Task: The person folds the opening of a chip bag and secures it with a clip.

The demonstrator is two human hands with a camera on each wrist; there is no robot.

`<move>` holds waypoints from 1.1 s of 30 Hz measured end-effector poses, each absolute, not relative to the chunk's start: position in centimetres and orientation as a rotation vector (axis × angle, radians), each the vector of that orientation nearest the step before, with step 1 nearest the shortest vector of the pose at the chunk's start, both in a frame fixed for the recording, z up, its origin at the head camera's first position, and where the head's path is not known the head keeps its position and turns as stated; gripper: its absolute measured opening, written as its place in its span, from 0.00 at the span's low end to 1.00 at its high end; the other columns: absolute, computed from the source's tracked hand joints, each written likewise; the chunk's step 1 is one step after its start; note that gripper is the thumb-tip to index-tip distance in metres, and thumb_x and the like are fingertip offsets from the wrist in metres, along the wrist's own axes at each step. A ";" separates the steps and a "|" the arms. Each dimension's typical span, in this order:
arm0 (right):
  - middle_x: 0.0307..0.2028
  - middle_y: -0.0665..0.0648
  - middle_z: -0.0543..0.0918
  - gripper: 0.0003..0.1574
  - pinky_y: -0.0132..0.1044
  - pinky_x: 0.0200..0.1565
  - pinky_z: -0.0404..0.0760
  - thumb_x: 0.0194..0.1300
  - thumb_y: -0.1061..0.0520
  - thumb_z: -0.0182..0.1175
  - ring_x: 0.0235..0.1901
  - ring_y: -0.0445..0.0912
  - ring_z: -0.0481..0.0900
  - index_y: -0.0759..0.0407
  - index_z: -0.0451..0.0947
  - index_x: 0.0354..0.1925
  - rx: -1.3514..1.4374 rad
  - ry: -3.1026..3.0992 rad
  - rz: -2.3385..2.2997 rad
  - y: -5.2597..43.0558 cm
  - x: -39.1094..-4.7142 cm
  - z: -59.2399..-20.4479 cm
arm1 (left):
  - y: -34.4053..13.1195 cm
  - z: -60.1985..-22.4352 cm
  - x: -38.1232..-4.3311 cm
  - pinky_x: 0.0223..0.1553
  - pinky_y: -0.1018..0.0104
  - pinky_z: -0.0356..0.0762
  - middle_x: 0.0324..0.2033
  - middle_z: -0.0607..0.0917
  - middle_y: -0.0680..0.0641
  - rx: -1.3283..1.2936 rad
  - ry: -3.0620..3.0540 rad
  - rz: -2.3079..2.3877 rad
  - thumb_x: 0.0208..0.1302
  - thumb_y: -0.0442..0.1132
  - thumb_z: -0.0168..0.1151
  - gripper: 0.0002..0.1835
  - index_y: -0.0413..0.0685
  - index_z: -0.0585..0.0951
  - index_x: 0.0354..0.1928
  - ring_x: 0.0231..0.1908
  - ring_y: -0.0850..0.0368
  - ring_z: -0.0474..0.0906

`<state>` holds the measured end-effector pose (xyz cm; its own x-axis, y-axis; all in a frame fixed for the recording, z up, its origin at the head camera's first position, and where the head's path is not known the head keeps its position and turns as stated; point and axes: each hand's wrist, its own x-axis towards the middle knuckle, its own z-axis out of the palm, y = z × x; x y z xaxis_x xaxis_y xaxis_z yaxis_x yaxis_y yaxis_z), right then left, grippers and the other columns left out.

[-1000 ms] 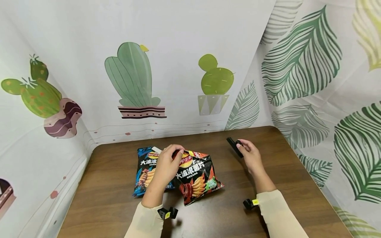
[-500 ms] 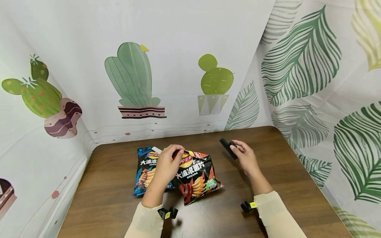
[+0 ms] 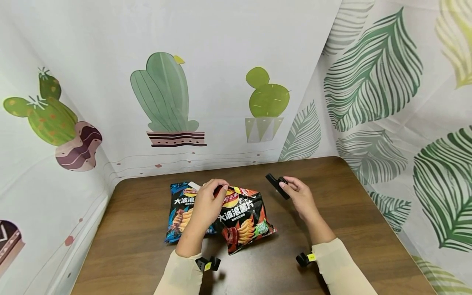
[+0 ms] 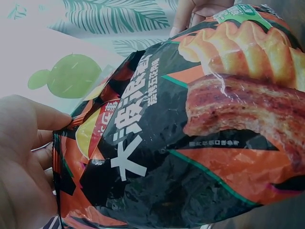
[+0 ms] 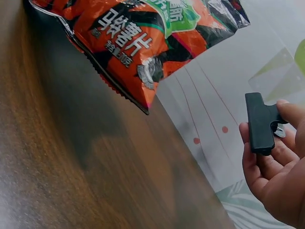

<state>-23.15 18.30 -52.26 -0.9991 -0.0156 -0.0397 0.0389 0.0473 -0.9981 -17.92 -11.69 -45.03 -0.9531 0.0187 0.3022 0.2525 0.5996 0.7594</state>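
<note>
In the head view my left hand pinches the top edge of a black and orange-red bag of potato chips, which stands tilted over the table. The left wrist view shows the thumb and finger of that hand at the bag's folded top corner. To the right of the bag, my right hand holds a black bag clip by its handles, thumb on one side and fingers on the other. A little metal shows at the handles of the clip in the right wrist view.
A blue and black chip bag lies left of the held bag, partly behind my left forearm, with a white strip-like piece at its top. The brown wooden table meets a cloth backdrop printed with cacti and leaves.
My right hand has moved left with the black bag clip, nearer the orange-red chip bag. The left hand and both bags have stayed in place.
</note>
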 end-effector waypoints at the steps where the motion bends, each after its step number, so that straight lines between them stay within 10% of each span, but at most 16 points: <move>1: 0.37 0.39 0.89 0.29 0.22 0.49 0.79 0.72 0.53 0.63 0.40 0.33 0.86 0.68 0.73 0.63 0.009 2.233 -2.156 18.2 -23.1 -52.2 | -11.7 -45.0 -17.9 0.55 0.49 0.78 0.45 0.88 0.52 -0.222 -2.567 -1.278 0.75 0.43 0.58 0.08 0.53 0.85 0.46 0.51 0.52 0.83; 33: 0.33 0.43 0.90 0.25 0.29 0.49 0.82 0.76 0.53 0.56 0.42 0.42 0.89 0.72 0.74 0.59 -0.342 2.148 -2.156 16.1 -21.9 -51.6 | -11.6 -44.9 -17.7 0.55 0.49 0.78 0.45 0.88 0.52 -0.239 -2.567 -1.254 0.74 0.44 0.59 0.08 0.53 0.85 0.46 0.51 0.52 0.83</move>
<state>-21.92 16.11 -51.61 -0.9719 -0.2121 0.1019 -0.1011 -0.0148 -0.9948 -17.73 -11.63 -44.89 -0.9488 0.0280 0.3145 0.2653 0.6109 0.7459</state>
